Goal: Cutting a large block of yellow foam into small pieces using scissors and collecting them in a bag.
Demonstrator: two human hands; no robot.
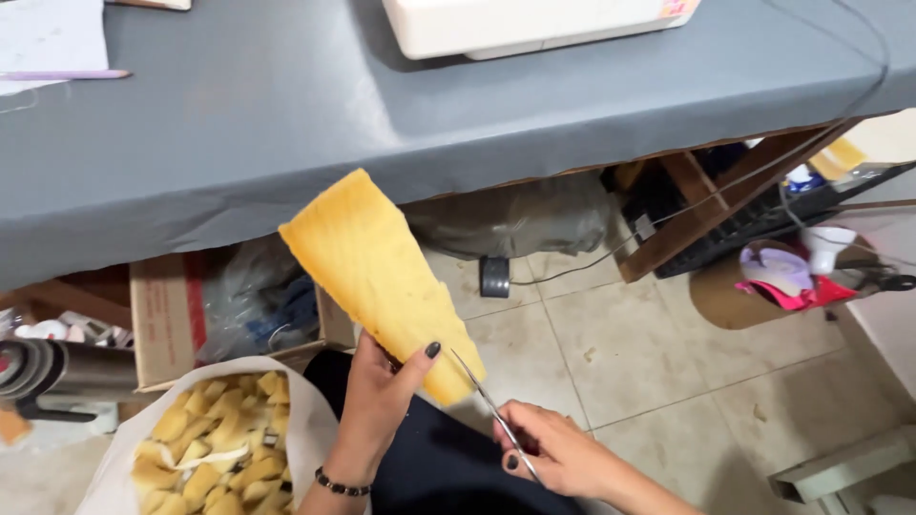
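While the yellow foam slab [377, 277] stands tilted up in the air below the edge of the grey-covered surface [286, 124], the left hand [377, 401] grips its lower end, thumb pressed on the near face and fingers wrapped behind. The slab is a long wedge, wider at the top, leaning up and to the left. Just right of its lower corner, the right hand [558, 453] is clenched around the handles of a pair of scissors [491, 410], whose thin blades point up and left, with the tips touching or just beside the foam's bottom edge. Below the left wrist, a white bag [114, 458] sits open, filled with small yellow foam pieces [215, 439]. Behind it stands a cardboard box [162, 319] under the surface. A white machine [534, 24] rests on top of the surface. The floor [668, 362] is pale tile, with a cable running across it.
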